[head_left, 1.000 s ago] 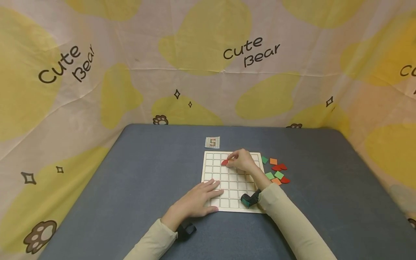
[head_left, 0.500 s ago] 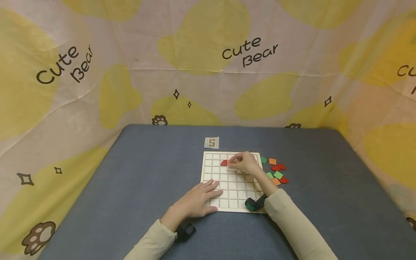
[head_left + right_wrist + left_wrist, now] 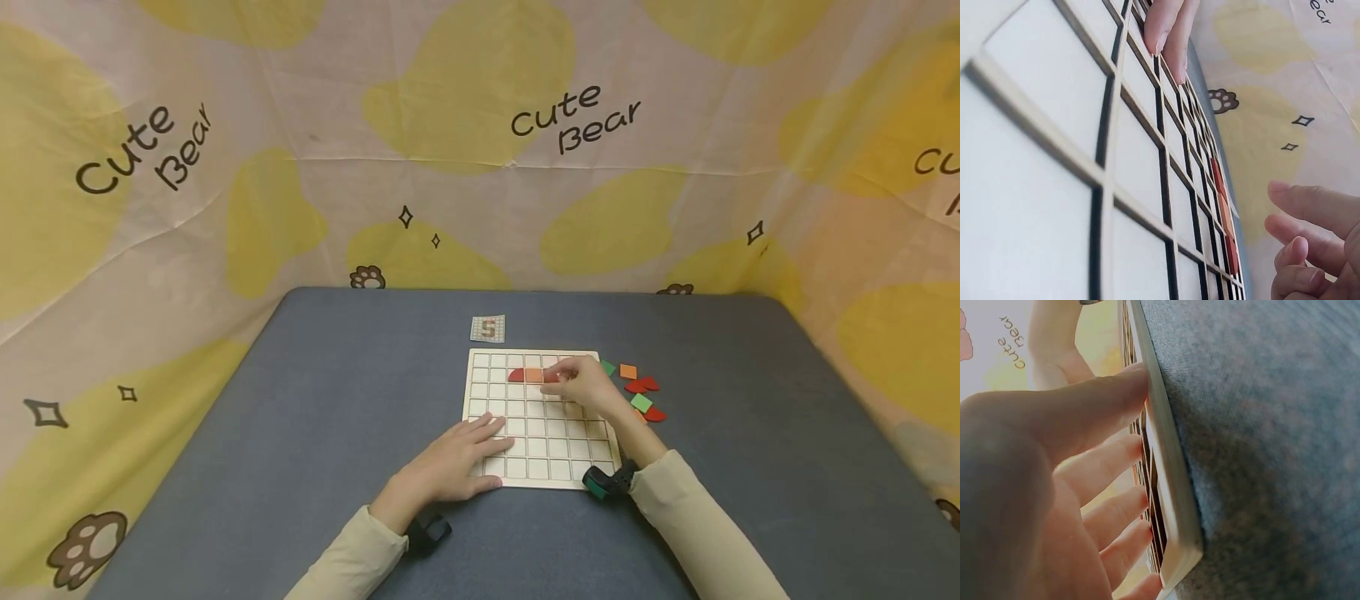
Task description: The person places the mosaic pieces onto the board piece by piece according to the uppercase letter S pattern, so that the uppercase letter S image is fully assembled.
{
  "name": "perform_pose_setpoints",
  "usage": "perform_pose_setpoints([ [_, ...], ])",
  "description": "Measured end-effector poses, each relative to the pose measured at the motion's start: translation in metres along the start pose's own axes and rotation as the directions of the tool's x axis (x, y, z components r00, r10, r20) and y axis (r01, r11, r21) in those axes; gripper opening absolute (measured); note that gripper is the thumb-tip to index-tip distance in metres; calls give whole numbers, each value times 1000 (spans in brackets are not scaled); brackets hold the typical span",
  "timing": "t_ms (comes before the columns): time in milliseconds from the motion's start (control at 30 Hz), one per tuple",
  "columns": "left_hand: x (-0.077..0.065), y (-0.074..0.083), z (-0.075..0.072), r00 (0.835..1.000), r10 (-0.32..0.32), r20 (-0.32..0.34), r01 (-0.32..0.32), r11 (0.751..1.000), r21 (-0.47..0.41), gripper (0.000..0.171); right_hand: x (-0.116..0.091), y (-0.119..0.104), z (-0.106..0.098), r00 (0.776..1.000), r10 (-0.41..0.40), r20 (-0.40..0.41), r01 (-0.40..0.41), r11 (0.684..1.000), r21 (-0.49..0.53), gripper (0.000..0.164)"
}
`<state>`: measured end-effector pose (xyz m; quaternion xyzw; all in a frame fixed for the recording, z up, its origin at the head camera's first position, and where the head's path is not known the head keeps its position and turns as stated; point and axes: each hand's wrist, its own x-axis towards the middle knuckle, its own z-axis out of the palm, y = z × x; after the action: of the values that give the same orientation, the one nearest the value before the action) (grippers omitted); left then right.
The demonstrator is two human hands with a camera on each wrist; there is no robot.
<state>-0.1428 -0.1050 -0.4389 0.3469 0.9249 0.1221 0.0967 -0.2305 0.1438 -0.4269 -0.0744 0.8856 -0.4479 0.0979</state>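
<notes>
My left hand (image 3: pixel 453 462) lies on the lower left of a white grid board (image 3: pixel 517 472), fingers spread and straight. In the left wrist view its thumb (image 3: pixel 1104 403) presses at the board's pale edge (image 3: pixel 1175 506). Near the board's top, a red rounded tile (image 3: pixel 517 376), an orange square tile (image 3: pixel 533 376) and a second red tile (image 3: pixel 551 376) sit in a row of cells. My right hand (image 3: pixel 585 385) is over that second red tile, overlapping it. In the right wrist view this hand (image 3: pixel 1316 240) holds nothing; its fingers are apart from the tiles.
Right of the board lie loose tiles: a dark green one (image 3: pixel 608 367), an orange square (image 3: pixel 628 372), a light green square (image 3: pixel 641 402) and several red ones (image 3: pixel 655 414). A small pattern card (image 3: pixel 487 329) lies behind the board. A printed curtain (image 3: pixel 450 167) surrounds the table.
My right hand has moved to the right along the board's upper row. The orange tile and second red tile, hidden before, now show beside the first red one. The left hand stays put.
</notes>
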Motion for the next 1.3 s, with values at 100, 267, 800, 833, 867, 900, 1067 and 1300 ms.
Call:
perform_pose_setpoints([
  [100, 0, 0, 0, 1000, 2, -1, -2, 1000, 2, 54, -4, 5, -4, 1000, -18, 6, 18, 1000, 17, 25],
  [267, 0, 0, 0, 1000, 5, -5, -5, 1000, 5, 54, -10, 13, -11, 1000, -8, 7, 8, 1000, 24, 28],
  [800, -1, 2, -1, 1000, 12, -7, -12, 1000, 4, 55, -31, 40, -35, 1000, 13, -3, -13, 999, 30, 36],
  [833, -1, 2, -1, 1000, 13, -6, -13, 1000, 2, 55, -33, 42, -37, 1000, 16, -9, -15, 1000, 24, 36],
  [867, -1, 2, -1, 1000, 12, -5, -12, 1000, 1, 55, -35, 43, -40, 1000, 20, -18, -20, 1000, 17, 35],
  [900, -1, 2, -1, 1000, 13, -5, -13, 1000, 2, 55, -37, 45, -42, 999, 21, -26, -21, 1000, 8, 36],
  [1067, -1, 2, -2, 1000, 11, -9, -11, 1000, 9, 55, -44, 52, -55, 996, 66, -60, -65, 998, 22, 37],
  [1300, -2, 2, -1, 1000, 7, -15, -7, 1000, 9, 55, -50, 63, -66, 991, 94, -95, -92, 995, 29, 39],
])
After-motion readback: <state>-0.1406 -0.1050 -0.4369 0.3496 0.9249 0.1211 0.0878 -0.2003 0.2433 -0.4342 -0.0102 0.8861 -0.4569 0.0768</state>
